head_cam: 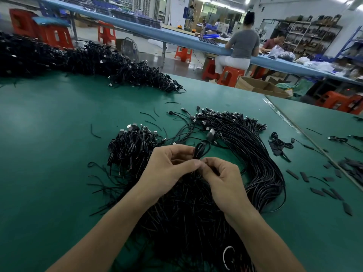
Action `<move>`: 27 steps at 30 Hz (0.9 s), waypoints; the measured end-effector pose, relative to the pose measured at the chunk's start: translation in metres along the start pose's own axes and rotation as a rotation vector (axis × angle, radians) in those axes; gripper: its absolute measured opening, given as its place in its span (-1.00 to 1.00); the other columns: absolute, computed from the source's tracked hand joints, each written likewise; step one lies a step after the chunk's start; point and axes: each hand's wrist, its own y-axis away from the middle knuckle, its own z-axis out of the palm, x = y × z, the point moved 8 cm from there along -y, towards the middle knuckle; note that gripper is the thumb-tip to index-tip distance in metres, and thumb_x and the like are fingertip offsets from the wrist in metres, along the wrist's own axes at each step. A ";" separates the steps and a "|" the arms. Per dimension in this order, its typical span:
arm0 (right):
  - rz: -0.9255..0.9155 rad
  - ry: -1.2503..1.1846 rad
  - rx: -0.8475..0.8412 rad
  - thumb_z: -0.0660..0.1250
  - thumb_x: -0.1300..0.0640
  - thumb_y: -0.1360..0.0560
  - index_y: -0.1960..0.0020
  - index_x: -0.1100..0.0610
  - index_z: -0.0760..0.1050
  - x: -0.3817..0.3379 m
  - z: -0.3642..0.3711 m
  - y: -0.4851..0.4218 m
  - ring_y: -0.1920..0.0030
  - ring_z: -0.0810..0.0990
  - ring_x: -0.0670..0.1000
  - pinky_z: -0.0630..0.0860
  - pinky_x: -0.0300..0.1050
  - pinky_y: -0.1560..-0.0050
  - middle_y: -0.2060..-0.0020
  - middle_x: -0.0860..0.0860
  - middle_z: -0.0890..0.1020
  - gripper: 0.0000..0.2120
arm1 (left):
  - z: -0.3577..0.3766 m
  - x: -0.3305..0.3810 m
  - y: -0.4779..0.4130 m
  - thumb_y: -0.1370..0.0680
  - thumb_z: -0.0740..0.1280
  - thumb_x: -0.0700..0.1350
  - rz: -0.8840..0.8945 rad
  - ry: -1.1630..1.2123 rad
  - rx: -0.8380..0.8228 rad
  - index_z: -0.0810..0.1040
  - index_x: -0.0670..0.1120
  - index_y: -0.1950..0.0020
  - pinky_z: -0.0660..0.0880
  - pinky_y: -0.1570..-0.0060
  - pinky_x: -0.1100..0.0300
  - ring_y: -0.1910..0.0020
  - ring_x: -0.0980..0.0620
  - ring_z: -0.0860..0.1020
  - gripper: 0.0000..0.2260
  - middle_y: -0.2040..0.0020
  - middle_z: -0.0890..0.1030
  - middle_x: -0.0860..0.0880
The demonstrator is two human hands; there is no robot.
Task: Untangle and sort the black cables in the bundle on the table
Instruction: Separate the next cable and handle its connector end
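step: freeing one looped cable (200, 149) above tangled bundle (186, 213), near centre of table (49, 154) | left hand (167, 167): pinching loop's neck | right hand (222, 179): pinching same cable beside it | advice: hold neck firm, draw slowly, avoid dragging neighbours

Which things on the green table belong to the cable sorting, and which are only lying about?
In the job: left hand, right hand, both pinching the looped cable; tangled bundle beneath them; fanned cables beyond; coiled pile at left.
Lying about: far cable heap; short black strips at right; loose ties.
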 end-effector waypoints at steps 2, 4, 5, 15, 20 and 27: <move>0.125 -0.064 -0.002 0.33 0.14 -0.60 0.16 0.06 0.65 0.013 0.000 0.001 0.35 0.51 -0.24 0.47 -0.37 0.26 0.39 -0.16 0.60 -0.81 | 0.000 0.008 0.001 -0.47 0.50 -0.26 0.083 -0.147 -0.050 0.71 0.15 0.04 0.56 0.08 0.35 0.11 0.15 0.69 -0.72 0.11 0.73 0.08; 0.285 -0.175 -0.045 0.32 0.12 -0.60 0.20 0.05 0.65 0.028 0.004 0.003 0.36 0.46 -0.17 0.40 -0.33 0.35 0.41 -0.11 0.56 -0.77 | 0.000 0.012 0.002 -0.49 0.50 -0.24 0.155 -0.281 -0.083 0.67 0.10 -0.07 0.55 0.05 0.37 0.07 0.20 0.68 -0.74 0.07 0.72 0.16; 0.341 -0.237 -0.074 0.31 0.12 -0.60 0.23 0.03 0.63 0.032 0.007 0.004 0.36 0.43 -0.13 0.34 -0.30 0.38 0.41 -0.08 0.53 -0.75 | 0.000 0.014 0.003 -0.49 0.50 -0.22 0.179 -0.329 -0.091 0.67 0.09 -0.09 0.53 0.03 0.39 0.06 0.23 0.67 -0.74 0.06 0.71 0.20; 0.181 0.611 -0.060 0.23 0.01 -0.64 -0.01 0.03 0.58 0.039 -0.023 -0.025 0.10 0.57 -0.16 0.48 -0.30 0.12 0.08 -0.10 0.64 -0.82 | -0.079 0.029 -0.015 -0.44 0.55 -0.11 0.123 -0.607 0.456 0.53 0.17 0.05 0.44 0.28 0.58 0.24 0.38 0.61 -0.73 0.19 0.62 0.24; 0.486 1.317 -0.027 0.14 0.03 -0.63 -0.20 0.13 0.41 0.079 -0.068 -0.026 -0.26 0.41 0.21 0.36 0.07 -0.24 -0.25 0.18 0.46 -0.76 | -0.113 0.005 -0.032 -0.55 0.44 -0.09 -0.049 -0.960 0.517 0.63 -0.03 -0.02 0.52 0.02 0.16 0.13 0.01 0.60 -0.92 -0.11 0.52 -0.07; 0.308 1.426 0.074 0.25 0.13 -0.59 -0.13 0.00 0.51 0.074 -0.064 -0.031 -0.16 0.48 0.07 0.33 -0.03 -0.11 -0.07 -0.05 0.60 -0.85 | -0.103 -0.003 -0.033 -0.63 0.27 0.03 -0.045 -1.149 0.457 0.63 0.03 -0.17 0.48 0.03 0.04 -0.09 -0.07 0.51 -0.80 -0.16 0.58 -0.01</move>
